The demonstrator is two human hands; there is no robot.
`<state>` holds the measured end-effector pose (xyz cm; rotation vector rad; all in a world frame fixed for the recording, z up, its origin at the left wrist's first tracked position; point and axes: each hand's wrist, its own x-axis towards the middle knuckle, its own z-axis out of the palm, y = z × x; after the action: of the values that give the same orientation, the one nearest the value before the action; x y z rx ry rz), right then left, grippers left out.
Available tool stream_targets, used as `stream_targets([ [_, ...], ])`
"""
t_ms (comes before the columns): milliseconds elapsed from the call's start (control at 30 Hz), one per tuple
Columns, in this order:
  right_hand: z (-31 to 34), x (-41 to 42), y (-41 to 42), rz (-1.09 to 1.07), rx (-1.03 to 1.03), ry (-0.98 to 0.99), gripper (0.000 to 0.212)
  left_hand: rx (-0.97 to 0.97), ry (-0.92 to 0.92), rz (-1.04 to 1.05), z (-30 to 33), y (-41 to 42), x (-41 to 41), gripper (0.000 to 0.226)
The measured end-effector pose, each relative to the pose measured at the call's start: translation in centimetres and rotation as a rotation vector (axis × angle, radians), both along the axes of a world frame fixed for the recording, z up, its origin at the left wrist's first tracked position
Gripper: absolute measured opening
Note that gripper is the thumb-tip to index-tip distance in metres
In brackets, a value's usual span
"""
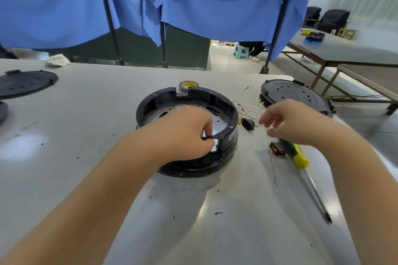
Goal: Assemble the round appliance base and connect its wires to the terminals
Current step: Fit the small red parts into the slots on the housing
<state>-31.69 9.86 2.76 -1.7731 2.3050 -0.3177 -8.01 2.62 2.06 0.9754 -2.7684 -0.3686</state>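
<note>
Fingers of your left hand pinch the round base's near rim; your right hand, blurred, seems to pinch thin wires.

**Bright, even light with glare on the table and blur on your right**

You are working under bright overhead light. It throws white glare patches on the grey table, one at the left and more just in front of you, below the round base. Your arms cast soft shadows on the tabletop. Your right hand is smeared by motion blur, while your left hand stays fairly sharp. The wide lens bends the table edges and stretches your forearms towards the corners.
</note>
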Motion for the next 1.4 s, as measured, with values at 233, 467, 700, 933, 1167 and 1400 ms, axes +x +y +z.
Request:
stream_targets([
  [233, -1.7, -0.5, 0.0, -0.137, 0.350, 0.141, 0.048, 0.005, -0.022, 0.007, -0.1, 0.0, -0.1, 0.008],
  [467, -2.3, 0.0, -0.3, -0.121, 0.329, 0.149, 0.042, 0.021, -0.021, 0.016, -0.1, 0.0, 0.0, 0.009],
  [700, -1.7, 0.2, -0.4, -0.026, 0.155, -0.037, 0.025, 0.041, -0.023, 0.015, -0.1, 0.1, 0.0, 0.006],
  [933, 1.7, 2.9, 0.8, 0.208, -0.006, -0.351, 0.026, 0.111, -0.044, 0.023, 0.2, 0.0, 0.3, 0.007],
  [1167, 2.8, 6.9, 1.9, 0.427, -0.010, -0.598, 0.031, 0.281, 0.005, 0.004, 0.9, -0.6, 1.2, 0.009],
  [1400, 2.2, 7.8, 1.6, 0.407, -0.063, -0.602, 0.031, 0.428, 0.159, -0.100, 2.1, -0.8, 2.0, 0.011],
])
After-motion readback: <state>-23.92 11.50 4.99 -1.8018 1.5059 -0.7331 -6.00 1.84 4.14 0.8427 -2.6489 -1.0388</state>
